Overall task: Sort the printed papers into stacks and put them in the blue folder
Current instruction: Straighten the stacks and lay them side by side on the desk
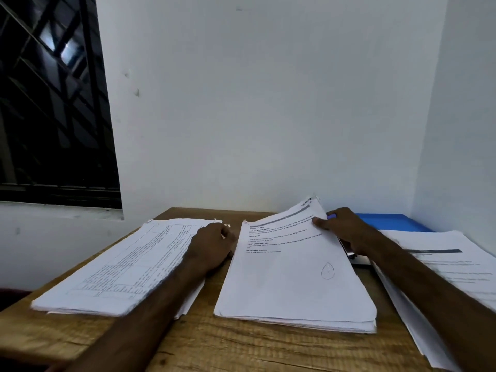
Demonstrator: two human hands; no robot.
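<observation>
R hand (346,232) pinches mid stack (290,285), far corner; L hand (212,245) at its left edge, grip unclear. 3 stacks; 1 blue folder (394,222), far-right table (241,350) corner.

Wooden table (241,350) along the frame's bottom: left stack (107,277), middle stack (290,291), right stack (456,264) of papers on it, blue folder (389,222) tucked at mid-right.

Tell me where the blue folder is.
In the head view, the blue folder lies in the far right corner of the table, behind the right hand and the right paper stack.
</observation>
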